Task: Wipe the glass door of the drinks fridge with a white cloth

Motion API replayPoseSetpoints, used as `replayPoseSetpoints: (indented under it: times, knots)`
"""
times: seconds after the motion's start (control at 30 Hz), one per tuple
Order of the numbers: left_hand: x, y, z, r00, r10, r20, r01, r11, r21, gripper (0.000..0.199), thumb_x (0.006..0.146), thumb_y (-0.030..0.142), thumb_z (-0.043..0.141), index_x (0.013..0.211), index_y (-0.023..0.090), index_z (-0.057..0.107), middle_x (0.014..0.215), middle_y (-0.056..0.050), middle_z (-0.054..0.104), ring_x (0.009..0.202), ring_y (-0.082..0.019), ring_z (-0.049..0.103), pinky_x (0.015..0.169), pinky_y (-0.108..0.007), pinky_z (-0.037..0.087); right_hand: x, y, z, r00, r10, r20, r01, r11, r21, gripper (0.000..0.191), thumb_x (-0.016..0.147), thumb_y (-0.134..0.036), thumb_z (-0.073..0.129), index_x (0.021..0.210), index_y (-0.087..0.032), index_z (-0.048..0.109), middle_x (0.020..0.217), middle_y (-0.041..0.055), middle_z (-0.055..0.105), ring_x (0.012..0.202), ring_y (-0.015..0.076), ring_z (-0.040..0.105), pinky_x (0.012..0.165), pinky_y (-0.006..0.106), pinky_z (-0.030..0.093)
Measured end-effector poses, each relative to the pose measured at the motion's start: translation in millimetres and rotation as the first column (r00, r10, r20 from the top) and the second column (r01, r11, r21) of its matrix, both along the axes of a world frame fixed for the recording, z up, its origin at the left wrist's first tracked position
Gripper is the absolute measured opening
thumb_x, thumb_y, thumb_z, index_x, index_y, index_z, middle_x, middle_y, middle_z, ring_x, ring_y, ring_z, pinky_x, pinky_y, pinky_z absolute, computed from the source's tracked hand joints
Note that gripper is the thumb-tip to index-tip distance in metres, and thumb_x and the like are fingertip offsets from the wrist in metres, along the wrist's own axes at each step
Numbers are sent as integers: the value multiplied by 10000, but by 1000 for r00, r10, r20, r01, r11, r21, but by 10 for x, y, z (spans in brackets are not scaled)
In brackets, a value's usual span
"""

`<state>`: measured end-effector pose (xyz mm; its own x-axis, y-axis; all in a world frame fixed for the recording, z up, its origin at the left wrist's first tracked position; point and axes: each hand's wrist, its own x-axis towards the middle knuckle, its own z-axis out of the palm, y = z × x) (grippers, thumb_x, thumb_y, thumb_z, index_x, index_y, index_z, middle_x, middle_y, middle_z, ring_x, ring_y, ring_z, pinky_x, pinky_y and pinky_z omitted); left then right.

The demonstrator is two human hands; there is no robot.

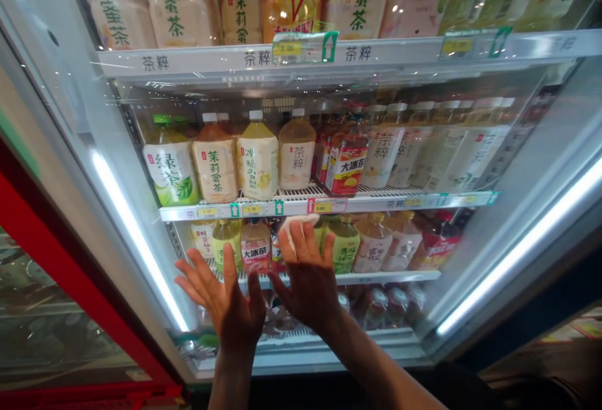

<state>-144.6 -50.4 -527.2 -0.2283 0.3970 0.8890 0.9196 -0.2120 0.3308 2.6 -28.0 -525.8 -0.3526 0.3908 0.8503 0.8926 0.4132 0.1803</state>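
Note:
My left hand (230, 303) is raised with its fingers spread and holds nothing, in front of the lower shelf of a lit drinks cooler. To its right, my right hand (308, 278) has a white cloth or tissue (301, 220) under its fingertips, just below the middle shelf's price strip (367, 205). Behind both hands stand bottles, among them a pink-labelled bottle (256, 253) and a green one (345, 250). Whether the hands touch a glass pane is hard to tell.
More bottles, such as a green-capped one (170, 168), line the middle shelf, with large bottles above. Bright light strips (136, 234) run down both sides. A red frame (70, 259) of another cooler stands at the left.

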Motion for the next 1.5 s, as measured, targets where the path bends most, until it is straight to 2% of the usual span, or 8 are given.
replayPoseSetpoints:
  times: [0.2, 0.43, 0.87, 1.07, 1.17, 1.3, 1.43, 1.5]
  knots:
    - [50, 50, -15, 999, -4, -34, 5, 999, 36, 833, 964, 261, 593, 1670, 364, 163, 1778, -38, -111, 1633, -379, -124, 1275, -742, -39, 105, 20, 21, 998, 48, 34, -50, 997, 55, 629, 1017, -378, 488, 1589, -133, 396, 1538, 144, 570, 1585, 273, 305, 1332, 553, 82]
    - [421, 93, 108, 993, -52, -104, 53, 999, 9, 875, 956, 240, 620, 1675, 358, 136, 1776, -62, -114, 1634, -380, -126, 1268, -756, -11, 472, 87, 175, 995, -62, -77, 66, 997, 42, 713, 1033, -455, 462, 1623, -82, 317, 1614, 237, 443, 1587, 401, 256, 1247, 712, 219]
    - [1069, 177, 779, 909, -145, -390, 212, 968, 132, 872, 953, 280, 610, 1675, 349, 126, 1775, -30, -127, 1637, -306, -163, 1304, -625, -127, 1396, 220, 460, 996, -29, -83, 37, 994, 103, 752, 1037, -414, 467, 1674, -129, 188, 1683, 235, 301, 1582, 454, 222, 1200, 815, 211]
    - [861, 419, 1740, 797, -82, -598, 235, 954, 183, 751, 971, 374, 603, 1646, 344, 274, 1782, 9, -47, 1648, -308, -100, 1321, -597, -108, 1870, 481, 1638, 976, 219, -5, -200, 899, 390, 643, 991, -317, 590, 1575, -199, 348, 1761, 74, 49, 1629, 329, 124, 1304, 665, 140]
    - [697, 493, 2120, 734, -31, -678, 223, 954, 198, 732, 978, 407, 591, 1641, 339, 289, 1781, 6, -47, 1649, -301, -88, 1325, -583, -106, 1917, 529, 1930, 927, 266, 263, -345, 881, 324, 661, 1013, -379, 557, 1577, -107, 344, 1759, 105, 65, 1632, 302, 108, 1342, 519, 132]
    - [473, 548, 2463, 593, 21, -805, 259, 942, 215, 727, 991, 447, 554, 1649, 358, 257, 1782, 12, -5, 1652, -288, -47, 1331, -564, -111, 1923, 666, 2385, 787, 150, 599, -380, 882, 279, 760, 1042, -570, 458, 1643, -139, 282, 1752, 86, 152, 1638, 253, 68, 1355, 452, 36]
    - [299, 577, 2709, 588, 48, -808, 249, 939, 237, 727, 1012, 445, 507, 1664, 357, 197, 1784, 7, -4, 1653, -292, -40, 1333, -553, -93, 1878, 765, 3119, 904, 177, 389, -336, 857, 390, 920, 1005, -684, 449, 1690, -204, 68, 1760, 103, 5, 1634, 310, -38, 1323, 627, 72]
    - [221, 590, 2759, 599, 46, -800, 246, 940, 238, 731, 1015, 447, 499, 1669, 337, 189, 1786, -7, 6, 1654, -301, -36, 1332, -555, -90, 1785, 769, 3280, 856, 231, 462, -408, 852, 329, 1000, 974, -733, 467, 1689, -185, 35, 1759, 124, 2, 1634, 323, -40, 1317, 637, 90]
